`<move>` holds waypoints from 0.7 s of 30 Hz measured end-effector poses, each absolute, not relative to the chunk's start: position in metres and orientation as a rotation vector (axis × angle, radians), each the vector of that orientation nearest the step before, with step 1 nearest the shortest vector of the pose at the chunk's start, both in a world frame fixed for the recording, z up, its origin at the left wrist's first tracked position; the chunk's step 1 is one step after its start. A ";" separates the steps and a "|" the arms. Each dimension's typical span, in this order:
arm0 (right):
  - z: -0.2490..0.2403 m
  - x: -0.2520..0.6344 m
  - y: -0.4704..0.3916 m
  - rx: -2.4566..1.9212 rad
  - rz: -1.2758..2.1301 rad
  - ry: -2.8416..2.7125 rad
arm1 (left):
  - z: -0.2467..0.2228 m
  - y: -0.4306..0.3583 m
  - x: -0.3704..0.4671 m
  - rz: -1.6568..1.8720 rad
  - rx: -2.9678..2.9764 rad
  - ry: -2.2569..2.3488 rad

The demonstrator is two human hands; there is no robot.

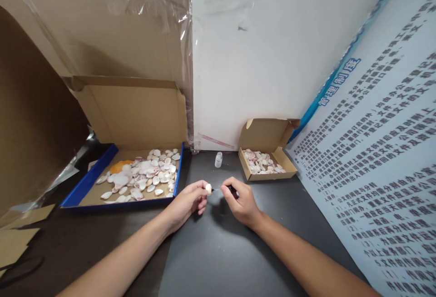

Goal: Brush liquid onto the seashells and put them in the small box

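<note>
My left hand (194, 198) pinches a small whitish shell (208, 189) between thumb and fingertips, above the dark grey mat (225, 256). Facing it, my right hand (240, 200) is closed around a dark bottle cap (233, 191) whose thin applicator tip points left at the shell. The tip is close to the shell; whether they touch I cannot tell. Beyond both hands a small clear bottle (218, 160) with a white label stands upright, its cap off.
On the left, an open blue-edged cardboard box (98, 170) holds many loose shells. A smaller open brown box (272, 176) with shells stands at the back right. A white wall (245, 70) closes off the back, and a printed board (381, 151) leans along the right.
</note>
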State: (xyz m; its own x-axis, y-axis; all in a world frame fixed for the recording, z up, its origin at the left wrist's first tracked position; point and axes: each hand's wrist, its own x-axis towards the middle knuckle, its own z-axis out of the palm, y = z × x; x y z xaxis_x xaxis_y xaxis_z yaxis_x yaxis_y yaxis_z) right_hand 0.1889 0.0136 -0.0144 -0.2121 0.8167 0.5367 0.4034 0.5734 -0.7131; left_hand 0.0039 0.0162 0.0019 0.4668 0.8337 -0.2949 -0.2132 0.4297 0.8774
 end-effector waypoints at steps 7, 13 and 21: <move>-0.014 0.189 0.009 -0.953 0.503 -1.816 | 0.003 0.017 0.003 0.766 0.867 0.832; -0.016 0.188 0.012 -1.007 0.496 -1.872 | 0.004 0.016 0.002 0.769 0.863 0.809; -0.013 0.188 0.009 -0.896 0.493 -1.916 | 0.003 0.017 0.003 0.773 0.867 0.803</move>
